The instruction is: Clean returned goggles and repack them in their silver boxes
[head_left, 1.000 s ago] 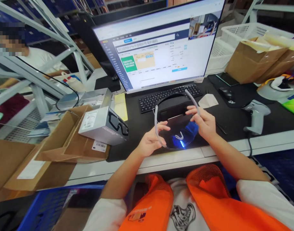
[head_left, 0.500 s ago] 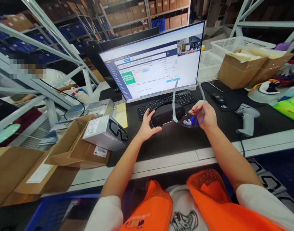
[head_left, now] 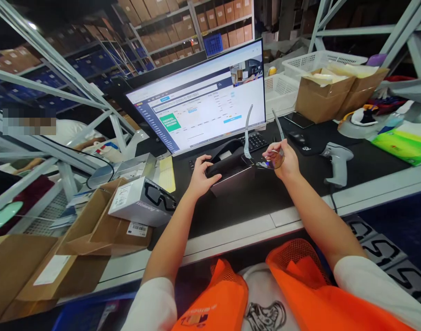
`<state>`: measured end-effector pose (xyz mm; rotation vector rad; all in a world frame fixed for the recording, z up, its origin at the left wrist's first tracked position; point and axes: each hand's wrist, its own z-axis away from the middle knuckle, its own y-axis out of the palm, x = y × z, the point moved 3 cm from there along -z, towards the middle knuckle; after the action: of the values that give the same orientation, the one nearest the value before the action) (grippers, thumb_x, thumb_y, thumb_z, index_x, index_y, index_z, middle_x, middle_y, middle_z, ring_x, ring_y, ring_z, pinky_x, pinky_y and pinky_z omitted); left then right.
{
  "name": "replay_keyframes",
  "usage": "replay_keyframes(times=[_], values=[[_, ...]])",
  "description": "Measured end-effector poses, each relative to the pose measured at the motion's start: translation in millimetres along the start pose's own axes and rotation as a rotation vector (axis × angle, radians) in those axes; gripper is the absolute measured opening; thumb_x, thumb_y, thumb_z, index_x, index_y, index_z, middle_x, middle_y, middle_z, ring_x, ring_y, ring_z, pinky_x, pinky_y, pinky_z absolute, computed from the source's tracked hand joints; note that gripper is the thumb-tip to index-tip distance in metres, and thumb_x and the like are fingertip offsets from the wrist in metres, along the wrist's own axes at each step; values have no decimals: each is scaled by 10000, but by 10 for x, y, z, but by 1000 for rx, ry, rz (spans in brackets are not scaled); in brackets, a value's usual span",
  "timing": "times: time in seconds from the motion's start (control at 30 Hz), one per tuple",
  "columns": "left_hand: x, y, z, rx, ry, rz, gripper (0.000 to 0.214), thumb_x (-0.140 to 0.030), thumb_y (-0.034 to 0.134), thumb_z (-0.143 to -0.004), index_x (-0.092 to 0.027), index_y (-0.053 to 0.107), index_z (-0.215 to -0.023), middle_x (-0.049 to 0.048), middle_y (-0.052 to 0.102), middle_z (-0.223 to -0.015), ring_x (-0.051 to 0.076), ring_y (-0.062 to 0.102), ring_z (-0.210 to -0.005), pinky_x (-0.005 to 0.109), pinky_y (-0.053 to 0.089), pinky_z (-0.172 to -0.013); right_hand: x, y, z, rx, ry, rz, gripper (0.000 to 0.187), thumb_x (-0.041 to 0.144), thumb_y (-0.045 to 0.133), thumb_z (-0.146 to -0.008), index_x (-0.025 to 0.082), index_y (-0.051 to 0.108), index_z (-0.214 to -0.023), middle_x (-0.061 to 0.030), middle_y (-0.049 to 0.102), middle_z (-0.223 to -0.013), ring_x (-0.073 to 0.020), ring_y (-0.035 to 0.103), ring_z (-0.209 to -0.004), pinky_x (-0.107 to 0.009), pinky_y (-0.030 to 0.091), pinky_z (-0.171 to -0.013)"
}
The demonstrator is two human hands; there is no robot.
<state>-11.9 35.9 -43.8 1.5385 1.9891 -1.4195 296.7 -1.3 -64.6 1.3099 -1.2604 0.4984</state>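
Observation:
My right hand (head_left: 282, 158) pinches a pair of glasses (head_left: 247, 142) by one side of the frame. Their pale, see-through temples point up, and the lenses face down, with a bluish-purple glint. The far lens edge is just right of a black case (head_left: 227, 164) with a raised strap or flap. My left hand (head_left: 202, 177) is curled round the left end of this case, thumb in front and fingers behind. Under the case shows the smooth front side of a box (head_left: 233, 180); whether the case lies in it or on it I cannot tell.
Behind my hands stand a keyboard (head_left: 255, 141) and a lit monitor (head_left: 200, 101). A grey barcode scanner (head_left: 336, 163) and a mouse (head_left: 300, 138) lie right. At left, a glasses box (head_left: 141, 202) leans on open cartons (head_left: 103, 230). Another person (head_left: 72, 131) sits far left.
The view has shifted, so the desk things sit further left. The box front under the case now shows more plainly. The glasses stay in my right hand, close to the case.

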Motion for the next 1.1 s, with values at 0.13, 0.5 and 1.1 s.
replay_keyframes(times=[0.13,0.5,1.1], values=[[74,2,67,123,-15,-129,304,-411,825,-686,-208,653,-833,146,510,-1377,350,476,-1351,529,364,-1173,-7,-13,-4,10,-8,-49,610,824,586,-823,228,469,-765,12,612,-740,-160,701,-664,-262,509,-562],[271,-13,78,280,-57,-194,520,-499,893,-632,-194,656,-980,185,292,-1620,419,296,-1520,595,264,-1250,-64,60,37,28,92,-86,575,749,678,-819,203,513,-746,12,631,-711,-136,712,-651,-209,499,-550],[-52,-218,142,64,283,-329,920,-591,704,-867,-306,261,-1622,153,244,-1705,380,81,-1606,675,190,-1249,-76,77,85,-243,468,-492,374,350,529,-1032,195,475,-697,35,629,-612,-86,613,-476,-185,490,-460]])
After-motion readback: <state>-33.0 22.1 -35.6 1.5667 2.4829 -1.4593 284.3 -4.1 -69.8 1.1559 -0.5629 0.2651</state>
